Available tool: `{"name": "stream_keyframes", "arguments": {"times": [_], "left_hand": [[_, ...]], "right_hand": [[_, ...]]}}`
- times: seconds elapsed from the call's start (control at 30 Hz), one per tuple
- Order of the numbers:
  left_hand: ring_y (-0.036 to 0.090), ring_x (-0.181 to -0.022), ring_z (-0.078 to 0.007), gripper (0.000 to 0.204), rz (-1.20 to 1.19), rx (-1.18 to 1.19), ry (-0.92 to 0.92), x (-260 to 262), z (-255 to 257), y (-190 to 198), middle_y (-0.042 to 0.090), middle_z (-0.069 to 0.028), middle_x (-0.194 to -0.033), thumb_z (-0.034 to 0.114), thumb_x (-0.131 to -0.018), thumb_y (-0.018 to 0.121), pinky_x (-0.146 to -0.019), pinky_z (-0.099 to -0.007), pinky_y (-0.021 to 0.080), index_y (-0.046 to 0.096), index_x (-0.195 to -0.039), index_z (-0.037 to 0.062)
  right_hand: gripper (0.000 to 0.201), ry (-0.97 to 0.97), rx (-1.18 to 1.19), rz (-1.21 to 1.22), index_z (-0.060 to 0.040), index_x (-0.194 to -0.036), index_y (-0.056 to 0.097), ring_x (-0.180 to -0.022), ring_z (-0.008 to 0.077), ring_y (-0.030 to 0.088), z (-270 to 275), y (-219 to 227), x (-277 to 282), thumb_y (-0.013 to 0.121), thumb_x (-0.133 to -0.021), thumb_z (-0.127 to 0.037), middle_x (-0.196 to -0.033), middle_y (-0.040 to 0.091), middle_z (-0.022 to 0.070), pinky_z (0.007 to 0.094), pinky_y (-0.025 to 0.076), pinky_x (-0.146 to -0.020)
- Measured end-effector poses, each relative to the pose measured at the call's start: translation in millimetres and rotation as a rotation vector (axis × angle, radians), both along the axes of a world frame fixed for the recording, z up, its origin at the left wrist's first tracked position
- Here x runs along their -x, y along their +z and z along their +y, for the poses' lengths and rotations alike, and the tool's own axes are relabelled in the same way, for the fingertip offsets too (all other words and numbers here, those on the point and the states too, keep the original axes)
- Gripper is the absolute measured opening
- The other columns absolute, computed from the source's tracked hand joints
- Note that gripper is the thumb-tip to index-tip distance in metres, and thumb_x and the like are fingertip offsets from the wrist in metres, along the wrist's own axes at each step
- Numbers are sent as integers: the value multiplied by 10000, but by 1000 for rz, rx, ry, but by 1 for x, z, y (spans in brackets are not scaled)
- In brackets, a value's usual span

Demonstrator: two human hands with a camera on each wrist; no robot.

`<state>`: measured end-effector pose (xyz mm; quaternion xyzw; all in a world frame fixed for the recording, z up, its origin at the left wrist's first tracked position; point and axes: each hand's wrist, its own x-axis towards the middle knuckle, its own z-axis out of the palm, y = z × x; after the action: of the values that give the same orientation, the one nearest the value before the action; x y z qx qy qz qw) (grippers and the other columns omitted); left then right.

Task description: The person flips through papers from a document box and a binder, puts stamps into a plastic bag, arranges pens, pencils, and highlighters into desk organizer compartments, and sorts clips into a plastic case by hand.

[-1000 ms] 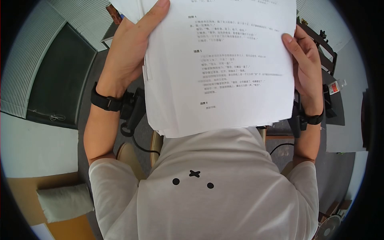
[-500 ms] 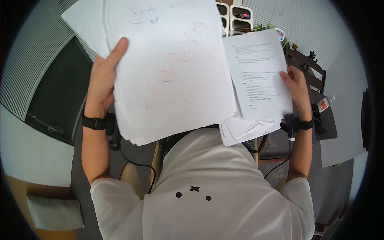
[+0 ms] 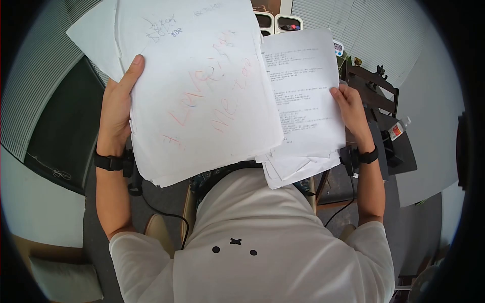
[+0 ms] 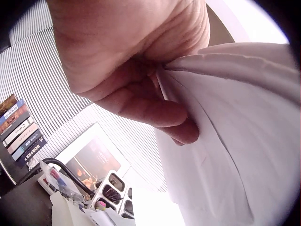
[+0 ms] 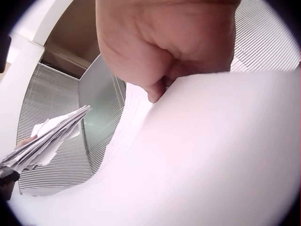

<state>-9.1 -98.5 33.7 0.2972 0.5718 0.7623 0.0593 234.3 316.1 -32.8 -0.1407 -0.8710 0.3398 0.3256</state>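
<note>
My left hand grips the left edge of a thick stack of loose paper, its thumb on top. Faint orange and blue handwriting marks the top sheet. In the left wrist view, the fingers curl under the stack. A second stack of printed sheets is held by my right hand, thumb on its right edge. Smaller loose sheets stick out below it. The left stack overlaps the right one in the head view. From the right wrist, the left stack appears edge-on, fanned and apart.
Behind the papers stands a white organizer with pens. A small white digital device is beside it. On the right are a clear bottle and a dark chair. Books show in the left wrist view.
The single stack has been parted in two: the left hand moved left with the handwritten sheets, the right hand keeps the printed ones. Lately the view has turned and the handwriting shows clearer.
</note>
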Motion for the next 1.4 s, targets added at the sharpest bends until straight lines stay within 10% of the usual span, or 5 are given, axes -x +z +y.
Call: {"name": "stream_keyframes", "arguments": {"times": [0.43, 0.53, 0.83, 1.07, 1.4], "left_hand": [[699, -1172, -256, 716, -38, -40, -28, 17, -21, 0, 646, -234, -1372, 340, -1037, 720, -962, -343, 600, 445, -1530, -101], [697, -1175, -248, 704, -26, -25, -32, 8, -9, -3, 647, -224, -1380, 348, -1044, 710, -971, -341, 591, 453, -1529, -92], [665, -1232, -222, 723, 10, 87, -128, 2, 3, -18, 642, -199, -1402, 385, -1052, 701, -1014, -334, 564, 444, -1540, -82], [677, -1214, -237, 720, 53, 166, -250, -6, 24, -34, 651, -198, -1391, 436, -1060, 681, -1000, -353, 577, 480, -1515, -84], [671, -1227, -242, 734, 83, 183, -299, -14, 31, -38, 650, -199, -1396, 449, -1060, 678, -1002, -354, 576, 470, -1527, -78]], "right_hand": [[254, 126, 203, 84, 76, -1110, 671, -789, 70, 560, -32, -5, 18, 573, -1103, -158, -861, 682, 25, 285, 481, -737], [314, -34, -193, -202, 55, -1218, 629, -887, 269, 674, -25, -5, 23, 683, -938, -77, -910, 672, 185, 382, 522, -823], [531, -105, -692, -147, 28, -1343, 582, -1025, 370, 682, -70, 31, -5, 785, -862, -74, -1106, 696, 176, 451, 539, -927], [209, 383, 268, -14, -2, -1098, 666, -865, 72, 579, -122, 48, 0, 779, -970, -124, -987, 659, 23, 246, 483, -767], [286, 122, 4, 97, -32, -996, 654, -735, 59, 524, -139, 23, 23, 885, -871, -145, -856, 610, -31, 230, 445, -656]]}}
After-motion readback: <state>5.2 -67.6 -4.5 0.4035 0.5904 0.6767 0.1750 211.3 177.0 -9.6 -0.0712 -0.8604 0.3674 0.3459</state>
